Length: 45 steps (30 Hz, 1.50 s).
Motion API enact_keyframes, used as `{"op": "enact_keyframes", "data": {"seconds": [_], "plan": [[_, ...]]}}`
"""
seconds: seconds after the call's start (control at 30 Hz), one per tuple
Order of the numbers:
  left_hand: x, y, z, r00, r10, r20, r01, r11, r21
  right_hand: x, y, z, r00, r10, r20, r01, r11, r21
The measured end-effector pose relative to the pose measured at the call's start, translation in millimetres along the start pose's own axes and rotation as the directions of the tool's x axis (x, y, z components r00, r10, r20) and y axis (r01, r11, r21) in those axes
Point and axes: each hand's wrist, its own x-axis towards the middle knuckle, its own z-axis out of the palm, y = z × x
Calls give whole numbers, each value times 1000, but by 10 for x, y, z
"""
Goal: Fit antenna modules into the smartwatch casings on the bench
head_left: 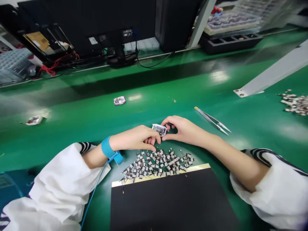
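Note:
Between my two hands is a small white-cased electronic device [159,129], its open face showing a circuit board. My right hand [178,128] grips the right end of it between thumb and fingers. My left hand [141,137], with a blue wrist strap [107,148] and cord, has its curled fingers at the device's left and lower edge; their exact grip is partly hidden. Just below the hands lies a pile of small grey-and-black parts with short leads [158,162], partly over the yellow edge of a black sheet [168,202].
Tweezers [211,120] lie right of my right hand. Similar devices rest farther back [119,100] and at left [35,120]. A white metal post [271,70] meets the green table [149,96] at right, near a heap of small parts [297,104]. A monitor [101,22] stands behind.

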Motion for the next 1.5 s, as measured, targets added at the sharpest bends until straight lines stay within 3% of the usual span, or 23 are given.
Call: {"op": "enact_keyframes", "data": {"seconds": [0.2,0.43,0.73,0.83,0.93,1.03,1.1,1.3,1.5], "plan": [[-13,-33,-24,1000,0,-20,0,1000,-10,58,51,69,987,39,-153,-28,997,73],[-13,-32,-44,988,152,-9,-152,988,-17,-41,91,53,977,10,-214,10,996,94],[45,-63,161,946,288,-152,-233,925,301,-147,85,106,986,-62,-155,72,995,63],[47,-52,171,936,285,-204,-200,912,358,-98,63,127,983,-92,-161,105,992,70],[42,-26,135,919,247,-307,-157,944,289,-78,54,131,983,-97,-155,110,991,78],[50,-15,115,855,168,-491,-57,971,232,-84,58,133,983,-94,-161,107,992,74],[65,-24,129,827,133,-547,8,969,248,-88,62,136,982,-94,-164,106,992,71],[101,-61,197,873,210,-439,13,891,453,-75,49,119,987,-62,-148,76,993,89],[108,-32,196,881,198,-429,43,870,491,-74,67,92,991,-56,-120,69,991,115]]}}
